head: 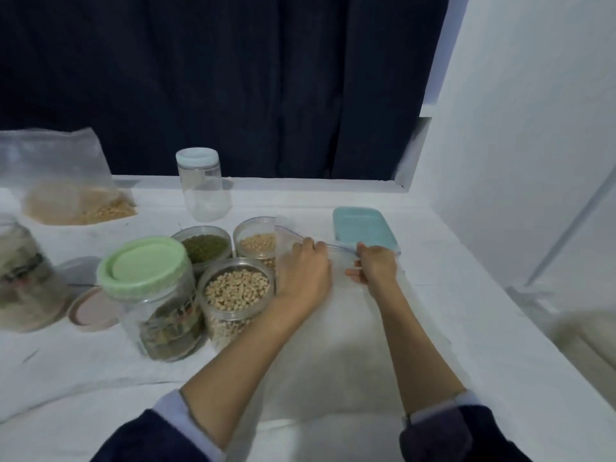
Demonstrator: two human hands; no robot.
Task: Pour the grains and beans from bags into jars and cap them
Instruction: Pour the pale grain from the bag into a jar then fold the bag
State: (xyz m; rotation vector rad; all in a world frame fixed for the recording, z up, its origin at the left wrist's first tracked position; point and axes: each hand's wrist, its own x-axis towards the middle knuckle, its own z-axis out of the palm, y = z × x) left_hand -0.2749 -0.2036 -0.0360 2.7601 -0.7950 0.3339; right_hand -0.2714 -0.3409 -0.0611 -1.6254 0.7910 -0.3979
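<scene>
Both forearms reach forward over the white table (pixel 466 261), bare from the pushed-up dark sleeves (pixel 446 435), and both hands take hold of the top edge of a clear plastic bag (pixel 333 311) that lies flat and looks empty between them. The left hand (pixel 305 271) is palm down, knuckles up, its fingers curled over the bag's rim at the left end. The right hand (pixel 376 266) is turned a little inward, fingers curled round the same rim at its right end, the thumb pointing back toward the left hand. The rim stretches as a thin line between the two hands. Just left of the bag stand three open jars: nearest, one filled with pale beans (pixel 236 291); behind that, one with tan grains (pixel 258 243), touching the bag's corner; and left of that one, a jar of green beans (pixel 205 246). Further left of the bag a larger jar with a green lid (pixel 146 265) stands closed, with a pinkish lid (pixel 91 306) lying flat beside it and another jar (pixel 23 278) at the picture's edge. Beyond the bag, just past the right hand, lies a light blue lid (pixel 361 226). Well behind the bag to the left stands an empty clear jar with a white cap (pixel 203 185), and farther left a second bag (pixel 70 185) holding brownish grains. A dark curtain (pixel 233 78) hangs behind the table.
</scene>
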